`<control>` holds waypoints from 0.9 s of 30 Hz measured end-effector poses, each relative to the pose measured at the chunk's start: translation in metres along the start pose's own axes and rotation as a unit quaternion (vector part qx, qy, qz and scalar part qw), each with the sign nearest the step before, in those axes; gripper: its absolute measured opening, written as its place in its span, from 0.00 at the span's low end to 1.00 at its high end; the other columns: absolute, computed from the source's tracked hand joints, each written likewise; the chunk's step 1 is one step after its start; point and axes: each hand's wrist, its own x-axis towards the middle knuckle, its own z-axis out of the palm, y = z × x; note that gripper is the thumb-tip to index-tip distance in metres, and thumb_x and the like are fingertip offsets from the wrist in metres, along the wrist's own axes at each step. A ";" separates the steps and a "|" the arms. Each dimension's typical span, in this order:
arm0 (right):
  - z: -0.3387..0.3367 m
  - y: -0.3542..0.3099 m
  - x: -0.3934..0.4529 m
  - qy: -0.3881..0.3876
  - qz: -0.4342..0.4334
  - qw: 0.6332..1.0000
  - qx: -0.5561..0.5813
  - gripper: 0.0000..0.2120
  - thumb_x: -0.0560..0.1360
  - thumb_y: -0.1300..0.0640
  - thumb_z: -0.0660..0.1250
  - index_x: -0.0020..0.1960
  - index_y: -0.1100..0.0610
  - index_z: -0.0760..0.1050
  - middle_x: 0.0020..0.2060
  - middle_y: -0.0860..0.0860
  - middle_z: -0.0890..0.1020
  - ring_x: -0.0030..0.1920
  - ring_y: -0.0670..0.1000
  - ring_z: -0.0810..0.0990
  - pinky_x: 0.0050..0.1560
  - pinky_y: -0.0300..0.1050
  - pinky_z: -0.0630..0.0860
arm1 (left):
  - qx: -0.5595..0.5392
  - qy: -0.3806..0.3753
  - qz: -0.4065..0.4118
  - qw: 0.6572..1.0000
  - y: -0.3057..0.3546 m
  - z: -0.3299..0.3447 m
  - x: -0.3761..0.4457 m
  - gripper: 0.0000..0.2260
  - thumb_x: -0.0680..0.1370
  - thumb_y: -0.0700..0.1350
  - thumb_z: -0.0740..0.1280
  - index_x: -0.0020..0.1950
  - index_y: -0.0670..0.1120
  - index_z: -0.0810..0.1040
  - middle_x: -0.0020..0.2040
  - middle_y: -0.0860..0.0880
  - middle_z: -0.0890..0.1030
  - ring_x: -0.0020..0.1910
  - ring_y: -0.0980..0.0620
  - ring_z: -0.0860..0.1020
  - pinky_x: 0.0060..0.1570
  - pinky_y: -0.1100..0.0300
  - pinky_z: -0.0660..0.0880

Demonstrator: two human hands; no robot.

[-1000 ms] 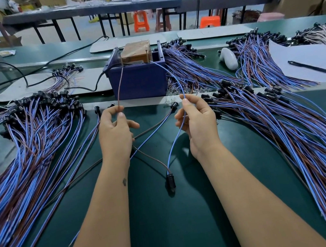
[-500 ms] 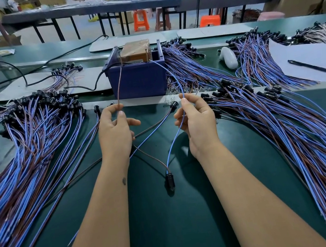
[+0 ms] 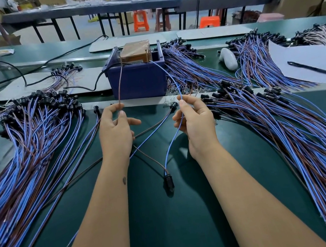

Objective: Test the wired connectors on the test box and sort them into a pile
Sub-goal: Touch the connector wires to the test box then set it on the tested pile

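— What are your hands doing?
— Your left hand [image 3: 116, 134] pinches the brown wire [image 3: 119, 87]; your right hand [image 3: 196, 125] pinches the blue wire [image 3: 167, 73]. Both wires run up to the test box [image 3: 137, 80] at upper centre.
— And the connector?
— The black connector [image 3: 168, 184] lies on the green table [image 3: 175, 229] between your forearms, with wire piles at the frame's left [image 3: 22, 151] and right [image 3: 287, 124].

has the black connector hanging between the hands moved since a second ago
No. The black connector hangs at the same spot below and in front of the blue test box, with the left hand and right hand holding its wires as before.
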 end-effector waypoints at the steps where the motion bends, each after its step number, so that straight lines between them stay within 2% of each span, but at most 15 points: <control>1: 0.000 0.000 0.000 0.000 0.001 1.000 -0.002 0.08 0.81 0.59 0.63 0.49 0.49 0.79 0.27 0.45 0.78 0.29 0.43 0.76 0.34 0.38 0.75 | 0.001 -0.001 0.000 1.000 0.000 0.000 0.000 0.10 0.84 0.45 0.57 0.52 0.59 0.73 0.34 0.52 0.84 0.22 0.59 0.68 0.24 0.67 0.69; 17: 0.002 -0.003 -0.002 0.003 0.017 0.999 -0.027 0.07 0.81 0.61 0.62 0.50 0.52 0.77 0.28 0.49 0.77 0.30 0.45 0.76 0.33 0.37 0.75 | 0.037 -0.021 0.010 0.999 -0.002 -0.001 0.001 0.10 0.84 0.46 0.58 0.53 0.62 0.74 0.35 0.54 0.84 0.24 0.61 0.69 0.28 0.69 0.69; 27: 0.003 -0.004 -0.004 -0.006 0.022 0.999 -0.041 0.08 0.80 0.60 0.63 0.49 0.50 0.79 0.27 0.48 0.78 0.28 0.45 0.75 0.33 0.36 0.74 | 0.019 -0.029 0.028 0.999 0.000 -0.001 -0.002 0.10 0.84 0.46 0.58 0.56 0.60 0.75 0.36 0.53 0.84 0.27 0.63 0.71 0.27 0.70 0.69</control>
